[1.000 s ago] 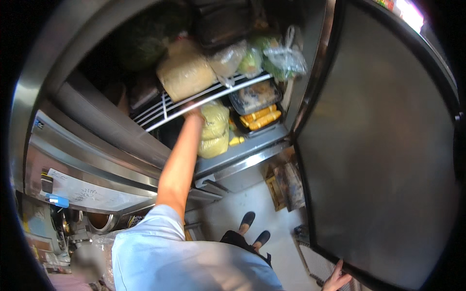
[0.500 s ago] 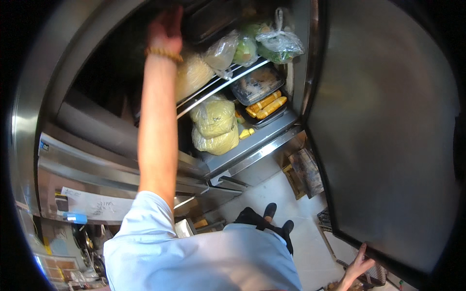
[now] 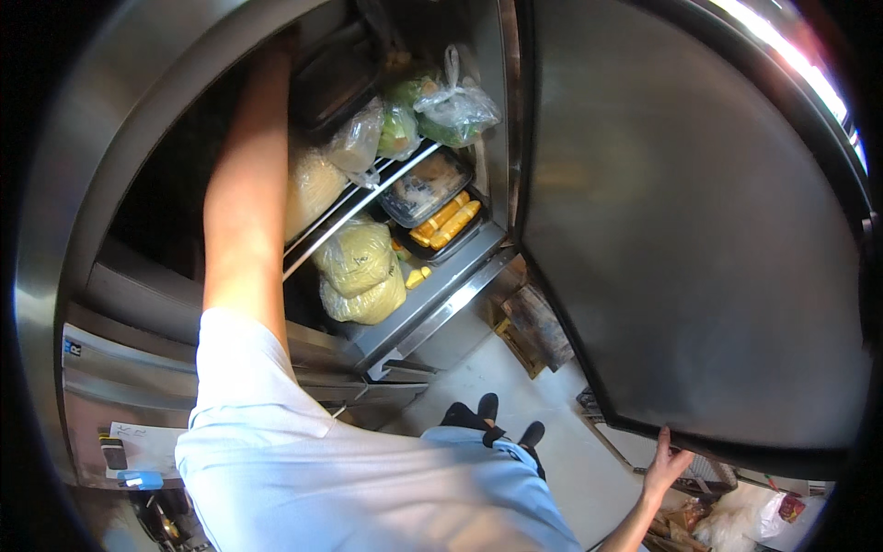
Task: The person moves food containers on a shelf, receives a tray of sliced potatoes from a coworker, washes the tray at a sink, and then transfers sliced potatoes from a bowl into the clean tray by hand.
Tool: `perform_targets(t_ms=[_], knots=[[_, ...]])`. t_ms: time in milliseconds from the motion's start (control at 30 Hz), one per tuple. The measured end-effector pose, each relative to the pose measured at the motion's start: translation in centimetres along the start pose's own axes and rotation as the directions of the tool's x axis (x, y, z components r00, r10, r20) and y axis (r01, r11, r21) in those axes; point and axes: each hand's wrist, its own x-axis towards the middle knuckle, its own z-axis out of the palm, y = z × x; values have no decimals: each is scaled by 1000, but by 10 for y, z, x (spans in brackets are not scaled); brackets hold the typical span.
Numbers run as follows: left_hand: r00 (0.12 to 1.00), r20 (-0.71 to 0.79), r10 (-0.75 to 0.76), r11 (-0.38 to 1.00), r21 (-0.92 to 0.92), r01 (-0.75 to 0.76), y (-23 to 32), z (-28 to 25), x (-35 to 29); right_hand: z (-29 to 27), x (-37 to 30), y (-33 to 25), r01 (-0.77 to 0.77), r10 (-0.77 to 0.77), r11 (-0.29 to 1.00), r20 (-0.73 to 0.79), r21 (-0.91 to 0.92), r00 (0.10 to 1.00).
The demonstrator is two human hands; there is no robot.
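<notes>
My left forearm (image 3: 246, 198) reaches up into a steel refrigerator, past its upper shelf (image 3: 368, 198). The left hand is lost in the dark at the top, beside a black container (image 3: 336, 83); its fingers do not show. My right hand (image 3: 664, 467) grips the lower edge of the wide-open refrigerator door (image 3: 690, 248). On the wire shelf near my left arm sit a bag of pale food (image 3: 311, 189), a clear bag (image 3: 357, 138) and knotted bags of green vegetables (image 3: 457, 112).
Below the shelf lie wrapped yellowish bundles (image 3: 359, 267), a lidded black tray (image 3: 425, 189), a tray of orange-yellow rolls (image 3: 446, 221) and small yellow pieces (image 3: 418, 276). Wooden crates (image 3: 533, 327) stand on the pale floor behind the door. Plastic bags (image 3: 736, 515) are at lower right.
My left arm has gone deeper into the refrigerator, and its hand has passed out of sight into the dark. The view has shifted right; my right hand stays on the door's edge.
</notes>
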Motion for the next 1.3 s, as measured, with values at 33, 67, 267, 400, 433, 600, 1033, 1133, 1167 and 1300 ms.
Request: perform_targets(t_ms=[33,67,267,400,433,600,1033,1133,1167,1300], knots=[[1000,0,-10,1000,-14,10,0,1,-2,-3,1,2,5,-5,1000,44,-9,999],[1000,-5,-12,1000,-29,12,1,-1,-5,-9,2,5,11,-10,1000,89,-18,996],[999,-6,-48,993,-108,47,18,-1,-24,-11,6,10,27,-25,1000,131,-12,991],[998,-5,-67,985,-162,66,31,-2,-40,-11,11,10,3,-10,999,161,40,987],[998,-4,-71,982,-178,69,36,-5,-46,-11,13,8,10,-17,999,159,42,987],[994,-18,-107,959,-266,99,51,-14,-76,-13,23,16,36,-48,997,170,75,984],[930,-364,-52,978,-205,-26,69,2,-199,-17,46,-2,89,-115,987,210,130,971],[932,-362,11,992,-112,-55,77,16,-240,-21,47,-3,95,-134,982,251,161,959],[936,-352,-6,991,-130,-43,74,20,-253,-23,49,0,97,-131,985,254,141,958],[965,-251,-77,982,-184,30,82,15,-302,-29,49,14,131,-163,982,265,135,950]])
